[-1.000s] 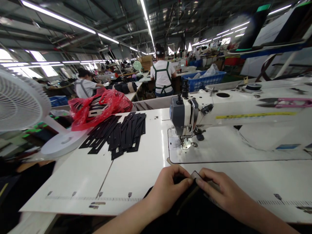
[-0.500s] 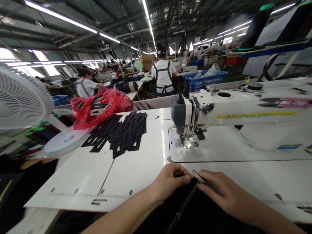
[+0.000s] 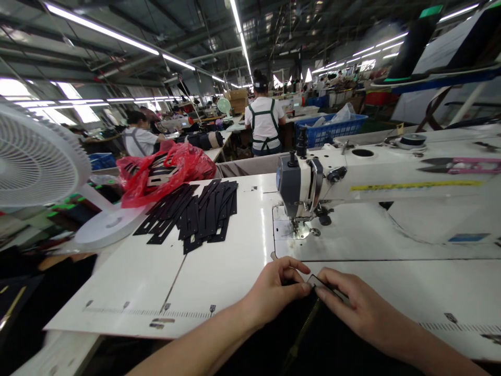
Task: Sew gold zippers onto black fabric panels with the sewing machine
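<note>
Black fabric (image 3: 332, 344) with a brass-coloured zipper (image 3: 303, 329) hangs over the table's front edge, below both hands. My right hand (image 3: 354, 300) pinches a small dark-edged piece with a pale face (image 3: 315, 281) at the zipper's upper end, thumb below and fingers above. From the other side, my left hand (image 3: 274, 287) grips the fabric's top edge. Its thumb tip meets the small piece, the index finger is raised a little, and the other fingers curl out of sight. Beyond the hands stands a white sewing machine (image 3: 371, 177), its presser foot (image 3: 299, 228) over the metal plate.
Black strips (image 3: 203, 214) with slots lie in a loose pile on the white table (image 3: 235, 266). Behind them are a red plastic bag (image 3: 168, 169) and a white fan (image 3: 43, 156). Pink-handled snips (image 3: 462, 166) rest on the machine arm. A co-worker (image 3: 264, 122) faces away ahead.
My left index finger has lifted and straightened away from the thumb. The small piece has shifted slightly between the hands. The view has moved slightly.
</note>
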Tool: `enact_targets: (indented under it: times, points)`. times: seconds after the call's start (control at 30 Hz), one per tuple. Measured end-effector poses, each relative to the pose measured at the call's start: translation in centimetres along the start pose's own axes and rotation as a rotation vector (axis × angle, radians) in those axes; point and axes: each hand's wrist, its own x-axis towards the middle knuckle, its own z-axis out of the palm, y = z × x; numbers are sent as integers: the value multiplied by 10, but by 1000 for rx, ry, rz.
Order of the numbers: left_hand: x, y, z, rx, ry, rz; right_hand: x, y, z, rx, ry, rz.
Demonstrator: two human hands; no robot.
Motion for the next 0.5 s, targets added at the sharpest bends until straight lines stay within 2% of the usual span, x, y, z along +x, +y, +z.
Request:
enact_targets:
  times: [0.13, 0.23, 0.4, 0.5]
  points:
    - [-2, 0, 1, 97, 34, 47, 1, 0, -2, 67, -26, 48]
    - [-5, 3, 0, 191, 19, 62, 2, -2, 0, 31, -28, 42]
    - [7, 22, -22, 359, -203, 80, -1, -6, 0, -55, -67, -65]
    - [15, 36, -38, 551, -248, 134, -4, -5, -3, -80, -120, -88]
